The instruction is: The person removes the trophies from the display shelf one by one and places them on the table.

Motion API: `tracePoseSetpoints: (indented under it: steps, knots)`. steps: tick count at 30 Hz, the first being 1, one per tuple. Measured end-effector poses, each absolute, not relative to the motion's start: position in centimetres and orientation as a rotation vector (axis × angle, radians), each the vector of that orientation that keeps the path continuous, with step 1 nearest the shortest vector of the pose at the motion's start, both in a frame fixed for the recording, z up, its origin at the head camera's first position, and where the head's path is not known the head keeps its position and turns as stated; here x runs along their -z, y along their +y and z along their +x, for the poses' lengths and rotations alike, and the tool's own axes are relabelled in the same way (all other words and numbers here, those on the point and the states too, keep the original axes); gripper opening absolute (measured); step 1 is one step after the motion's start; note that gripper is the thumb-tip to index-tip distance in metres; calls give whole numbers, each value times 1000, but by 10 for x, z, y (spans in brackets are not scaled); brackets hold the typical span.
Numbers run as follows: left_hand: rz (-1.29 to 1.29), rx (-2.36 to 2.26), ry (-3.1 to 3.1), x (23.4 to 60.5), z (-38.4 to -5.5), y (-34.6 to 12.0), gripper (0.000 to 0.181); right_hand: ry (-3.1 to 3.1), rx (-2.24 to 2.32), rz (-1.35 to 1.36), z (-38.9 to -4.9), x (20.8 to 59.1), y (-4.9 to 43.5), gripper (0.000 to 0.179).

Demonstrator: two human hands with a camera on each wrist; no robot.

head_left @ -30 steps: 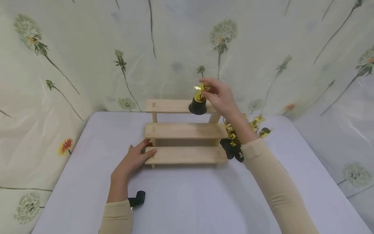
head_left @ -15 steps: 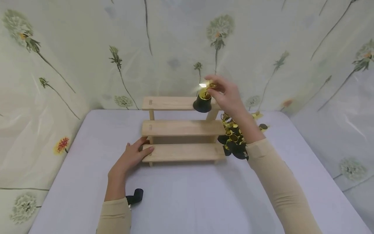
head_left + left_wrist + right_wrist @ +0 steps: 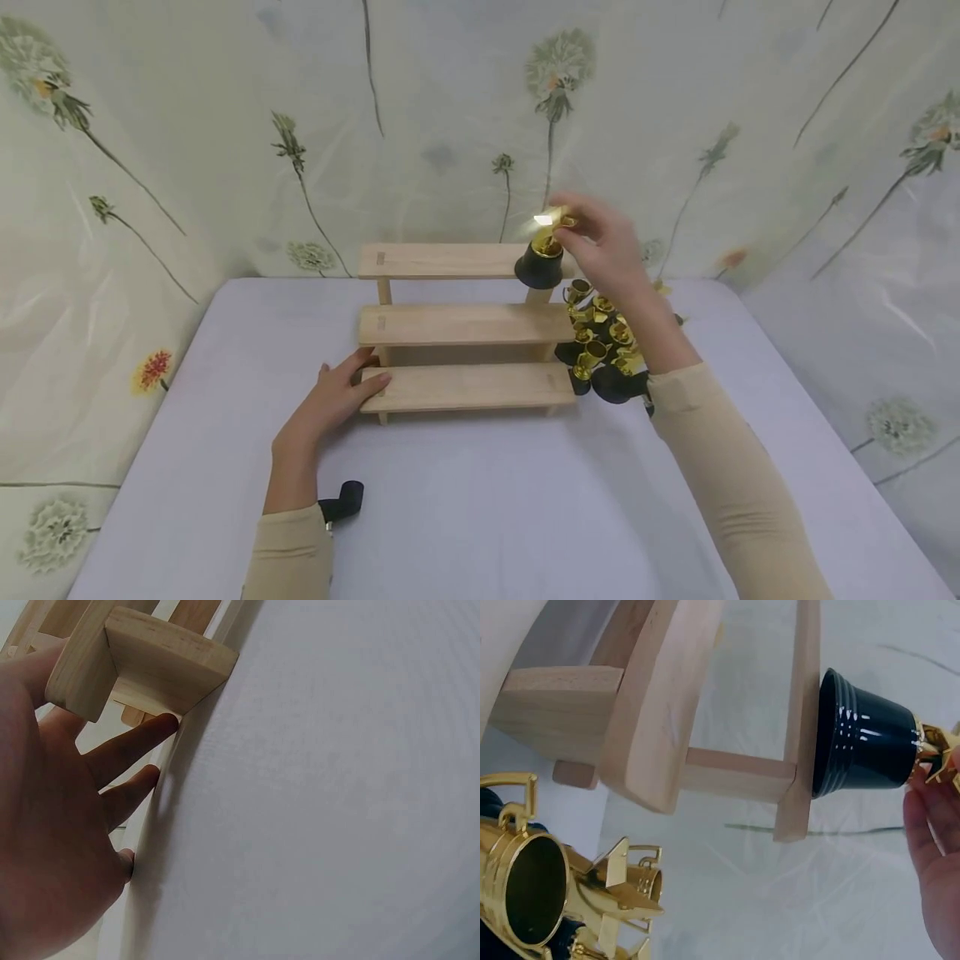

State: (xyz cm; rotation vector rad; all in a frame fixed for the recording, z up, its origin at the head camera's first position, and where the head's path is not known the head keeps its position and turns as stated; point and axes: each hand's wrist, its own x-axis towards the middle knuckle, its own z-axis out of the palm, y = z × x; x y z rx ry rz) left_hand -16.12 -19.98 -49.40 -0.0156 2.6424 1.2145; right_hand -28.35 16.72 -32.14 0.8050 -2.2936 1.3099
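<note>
A three-step wooden stand (image 3: 465, 323) stands at the back of the table. My right hand (image 3: 603, 246) pinches a small trophy (image 3: 538, 268) by its gold star top. In the right wrist view the trophy's black flared base (image 3: 874, 739) is right at the top step, near that step's right end. My left hand (image 3: 330, 400) holds the left end of the lowest step, its thumb on top. Seen from the left wrist, the other fingers (image 3: 131, 750) reach beside the step's leg, down by the white tabletop.
Several small gold trophies with black bases (image 3: 600, 342) crowd to the right of the stand, partly hidden by my right forearm. A black bent piece (image 3: 348, 500) shows beside the left sleeve. A flower-printed sheet (image 3: 442, 108) hangs behind the white table (image 3: 480, 517).
My right hand has moved the trophy rightward along the top step. The left hand keeps its hold on the lowest step. The head view has shifted slightly.
</note>
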Motion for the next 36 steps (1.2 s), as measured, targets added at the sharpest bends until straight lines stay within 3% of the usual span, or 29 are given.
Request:
tracePoseSetpoints:
  steps: [15,25,36]
  knots:
    - [-20,-1193,2648,485,-160,-200,82,-2224,-1254,831,-271,324,186,37]
    - [-7,-1218,2634,487,-157,-196,80,-2239,-1249,816,-244,309,188,26]
    - [-25,-1212,2634,489,-158,-195,85,-2282,-1245,704,-235,310,202,37]
